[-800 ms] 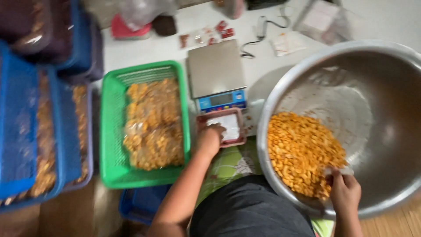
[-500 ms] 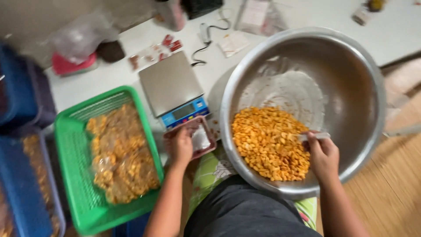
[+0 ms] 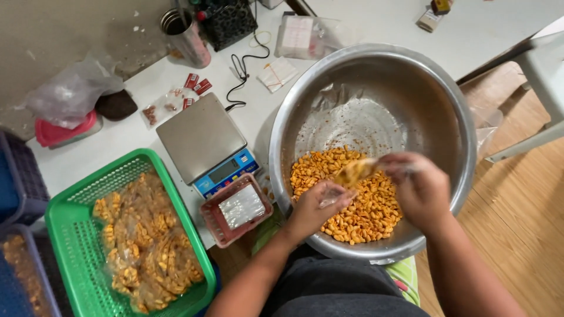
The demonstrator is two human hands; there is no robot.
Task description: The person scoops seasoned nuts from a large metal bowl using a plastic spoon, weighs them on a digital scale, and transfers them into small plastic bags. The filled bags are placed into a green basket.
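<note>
A big steel bowl holds a heap of small orange snack pieces. Both hands are over the heap. My left hand pinches a small clear bag by its mouth. My right hand grips a scoop heaped with snack pieces, its tip tilted at the bag's opening. The scoop's handle is hidden in my fist.
A digital kitchen scale stands left of the bowl, with a small red tray of clear bags in front of it. A green basket of filled bags sits at the left. A metal cup, cables and packets lie behind.
My left hand left the red tray and came into the bowl with a clear bag. My right hand lifted a loaded scoop from the heap to the bag.
</note>
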